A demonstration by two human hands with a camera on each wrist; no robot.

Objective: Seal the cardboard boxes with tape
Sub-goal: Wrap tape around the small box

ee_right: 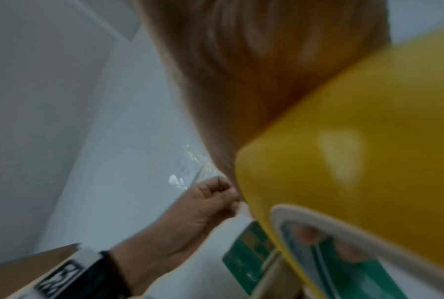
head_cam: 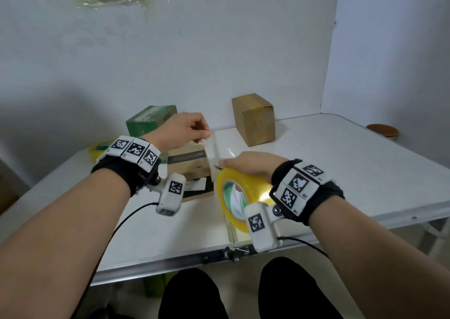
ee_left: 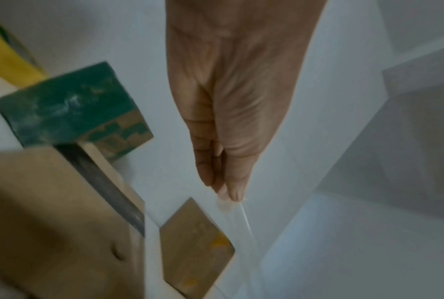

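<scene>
- The left hand (head_cam: pixel 181 129) is raised over the near cardboard box (head_cam: pixel 188 166), thumb and fingers pinching the free end of a clear tape strip (head_cam: pixel 214 148); the left wrist view shows the pinch (ee_left: pixel 225 182) closed on the film.
- The strip runs from that pinch down to the yellow tape roll (head_cam: pixel 239 196), just right of the box.
- The right hand (head_cam: pixel 253 166) lies over the top of the roll, fingers curled round it and through its core; the right wrist view, blurred, shows fingertips inside the core (ee_right: pixel 305 234).
- At the far left of the white table (head_cam: pixel 341 172) lies a second yellow tape roll (head_cam: pixel 99 148).
- A green box (head_cam: pixel 151 120) stands behind the left hand.
- A taped brown box (head_cam: pixel 254 118) stands further right, well apart from the hands.
- A brown round lid (head_cam: pixel 382 129) sits at the table's far right edge.
</scene>
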